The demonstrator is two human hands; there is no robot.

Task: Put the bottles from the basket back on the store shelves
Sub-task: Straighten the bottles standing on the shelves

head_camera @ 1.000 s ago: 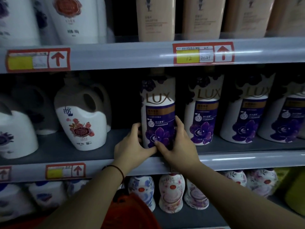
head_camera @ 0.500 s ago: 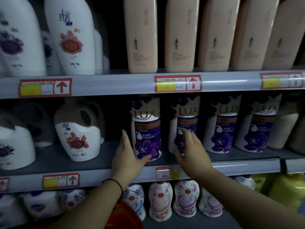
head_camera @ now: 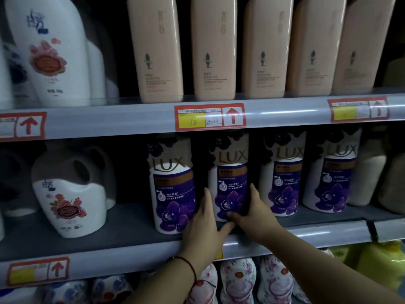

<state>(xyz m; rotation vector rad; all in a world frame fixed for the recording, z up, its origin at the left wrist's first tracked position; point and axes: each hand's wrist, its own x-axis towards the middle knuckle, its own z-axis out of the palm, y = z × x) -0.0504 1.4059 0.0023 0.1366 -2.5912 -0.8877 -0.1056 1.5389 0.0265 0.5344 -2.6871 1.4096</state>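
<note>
The second purple bottle (head_camera: 230, 183) from the left stands upright on the middle shelf (head_camera: 131, 227), near its front edge, held between both hands. The left hand (head_camera: 202, 229) lies along its left side with fingers straight and together, thumb reaching under the front of the base. The right hand (head_camera: 255, 212) wraps the lower right side, fingers up along the bottle and thumb curled across its front.

Just left stands another purple bottle (head_camera: 173, 187), touching the back of the left hand; just right are two more (head_camera: 285, 174), (head_camera: 333, 172), making four in the row with narrow gaps between. Further left a white jug with a handle (head_camera: 70, 194) stands apart, with bare shelf between it and the row and in front of it. The shelf above (head_camera: 109, 121) hangs close over the bottle tops and carries five tan bottles (head_camera: 157, 49) and a tall white bottle (head_camera: 50, 51). Price tags (head_camera: 210, 117) sit on the shelf edges. Below, flowered bottles (head_camera: 238, 279) stand in a row.
</note>
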